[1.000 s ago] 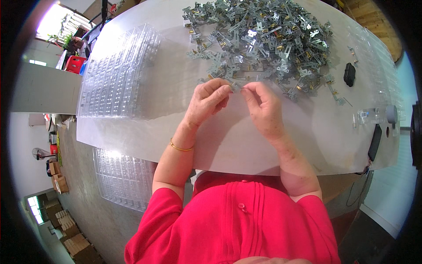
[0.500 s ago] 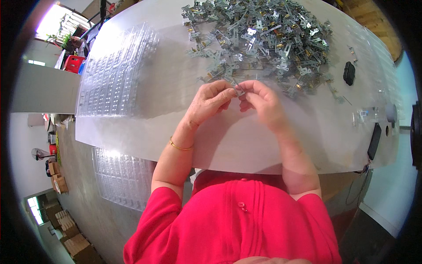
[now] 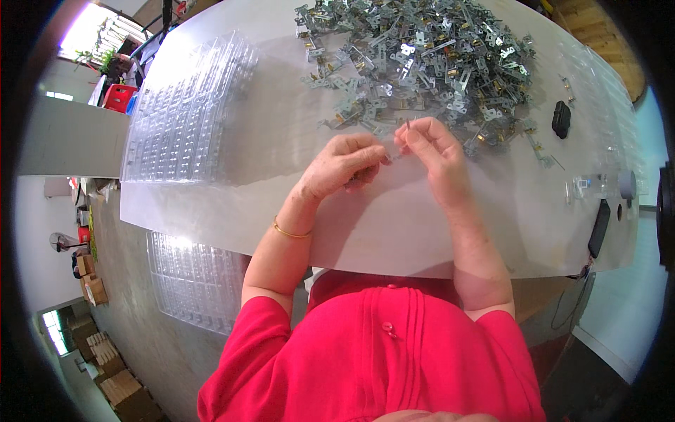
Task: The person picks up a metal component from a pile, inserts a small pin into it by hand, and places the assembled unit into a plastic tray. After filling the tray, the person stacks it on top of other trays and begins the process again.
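Note:
My left hand [image 3: 348, 167] is closed above the white table, thumb pressed along the curled fingers. What it holds is mostly hidden; only a small greyish bit shows by the thumb tip. A little to the right, my right hand [image 3: 437, 153] is pinched, with a thin, dark sliver at its fingertips too small to name. A narrow gap parts the two hands. Just beyond them spreads a large heap of small metal brackets [image 3: 450, 67], silvery with some brass-coloured pieces.
Stacked clear plastic trays [image 3: 186, 116] stand on the table's left, and another clear tray [image 3: 193, 281] sits lower, beside the table edge. To the right are a black clip-like object [image 3: 560, 119], a clear bottle [image 3: 594, 186] with a grey cap and a black flat device [image 3: 599, 228].
My hands have come apart from where their fingertips met over a small metal piece. The right hand has shifted right and slightly away from me; the left has turned a little.

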{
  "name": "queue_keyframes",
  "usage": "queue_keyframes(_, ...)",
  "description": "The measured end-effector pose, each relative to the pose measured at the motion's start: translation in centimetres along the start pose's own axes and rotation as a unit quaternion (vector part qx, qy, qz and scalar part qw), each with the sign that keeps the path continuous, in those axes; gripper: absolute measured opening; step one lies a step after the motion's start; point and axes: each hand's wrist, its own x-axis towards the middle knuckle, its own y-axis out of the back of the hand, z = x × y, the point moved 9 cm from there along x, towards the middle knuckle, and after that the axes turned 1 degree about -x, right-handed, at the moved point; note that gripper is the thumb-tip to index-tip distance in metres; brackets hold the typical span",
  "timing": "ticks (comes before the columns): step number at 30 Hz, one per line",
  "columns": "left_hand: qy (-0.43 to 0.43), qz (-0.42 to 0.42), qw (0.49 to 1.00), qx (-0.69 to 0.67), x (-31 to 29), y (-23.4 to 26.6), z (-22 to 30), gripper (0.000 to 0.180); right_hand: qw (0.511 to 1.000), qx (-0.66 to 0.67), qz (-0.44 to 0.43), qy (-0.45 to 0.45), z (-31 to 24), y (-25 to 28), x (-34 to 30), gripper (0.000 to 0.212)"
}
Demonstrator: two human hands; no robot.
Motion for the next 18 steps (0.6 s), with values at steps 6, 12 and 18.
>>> queue_keyframes(6, 0.033, 0.058, 0.987, -0.147, 0.3, 1.7, -1.0, 0.029, 0.970, -0.154, -0.054, 0.181, -2.7, -1.8, -0.8, 0.008)
queue_keyframes(12, 0.047, 0.025, 0.987, -0.152, 0.3, 0.8, -1.1, 0.042, 0.978, -0.134, -0.057, 0.149, -1.7, -1.9, -0.8, 0.008)
queue_keyframes(18, 0.001, -0.059, 0.948, -0.313, 1.2, 0.6, -1.3, 0.058, 0.998, 0.047, -0.013, 0.037, -0.6, -0.5, -0.2, 0.007)
